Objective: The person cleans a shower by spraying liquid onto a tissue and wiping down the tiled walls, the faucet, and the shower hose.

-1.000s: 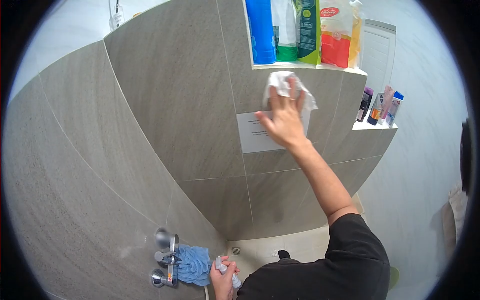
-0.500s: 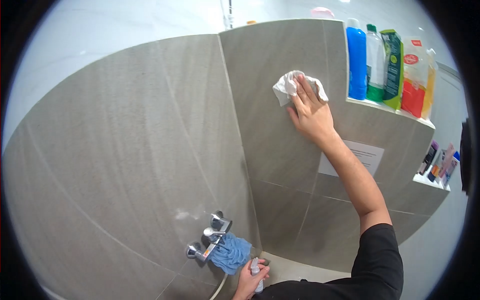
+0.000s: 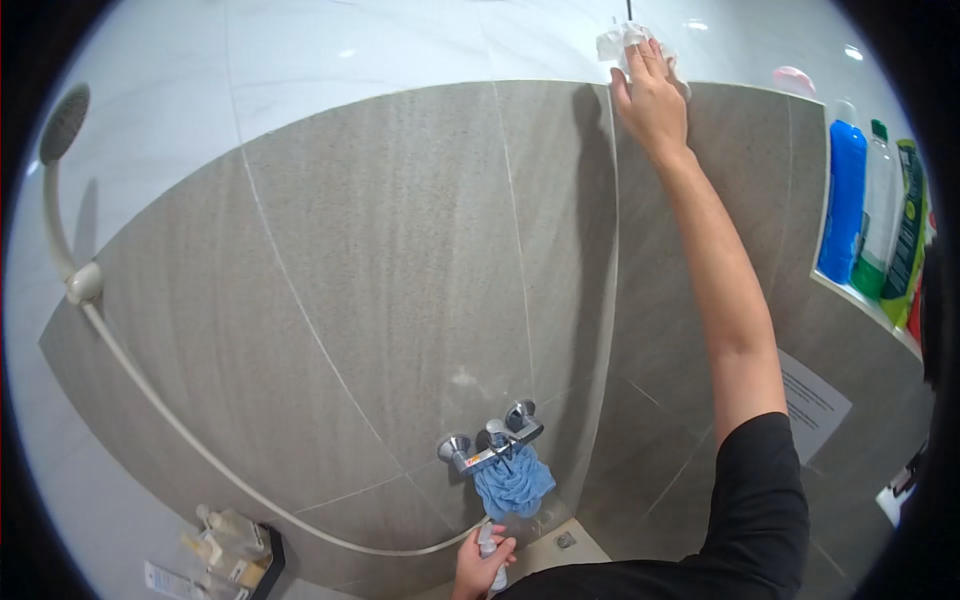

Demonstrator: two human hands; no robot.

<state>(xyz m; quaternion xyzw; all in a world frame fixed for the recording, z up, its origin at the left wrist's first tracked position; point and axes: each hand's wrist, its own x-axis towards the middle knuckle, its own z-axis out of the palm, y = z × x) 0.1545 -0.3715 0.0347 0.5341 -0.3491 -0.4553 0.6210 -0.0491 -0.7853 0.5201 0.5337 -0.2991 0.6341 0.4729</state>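
Note:
My right hand (image 3: 655,105) is raised to the corner at the top of the grey tiles. Its fingers press a crumpled white cloth (image 3: 612,45) onto the pale wall just above the tile edge. Whether the cloth is fabric or paper cannot be made out. Low in the view, my left hand (image 3: 480,568) is wrapped around a small spray bottle (image 3: 488,547), nozzle up. Right above that hand, a blue mesh bath sponge (image 3: 514,482) hangs from the chrome shower mixer tap (image 3: 495,440).
A shower head (image 3: 66,122) and hose (image 3: 190,425) hang at left. Bottles stand in a corner rack (image 3: 268,565) below. On the right ledge are a blue bottle (image 3: 843,200), a green-capped bottle (image 3: 876,215) and other packages. A printed sheet (image 3: 815,405) is on the right wall.
My right hand has moved the cloth from the right grey wall up to the corner's top edge. The view has swung left, bringing in the shower head. My left hand keeps the spray bottle.

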